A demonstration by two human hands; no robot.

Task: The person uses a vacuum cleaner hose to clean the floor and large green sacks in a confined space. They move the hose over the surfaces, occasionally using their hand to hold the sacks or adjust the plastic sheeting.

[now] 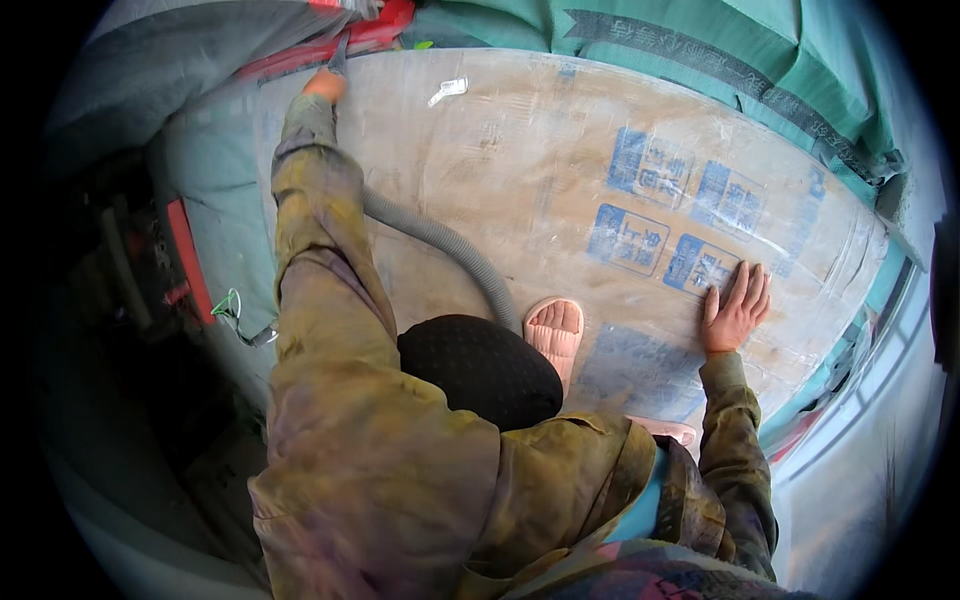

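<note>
My left hand (pixel 324 87) reaches far out to the upper left, its fingers closed around a dark, narrow hose nozzle (pixel 340 55). The nozzle's tip points at red cloth (pixel 375 30) along the far edge. From behind my left forearm a grey corrugated hose (pixel 445 238) curves back toward my knee; its join to the nozzle is hidden. Flat on the right lies my right hand (pixel 738 308), fingers stretched, palm down on a brownish plastic sheet (pixel 500 180) with blue print. It holds nothing.
Pink slippers (pixel 553 335) are on my feet, on the sheet. My black-clad knee (pixel 480 370) is bent between my arms. Green fabric (pixel 690 50) bulges along the far edge. A small white scrap (pixel 448 91) lies on the sheet. At left are a red strip (pixel 190 262) and loose wires (pixel 232 305).
</note>
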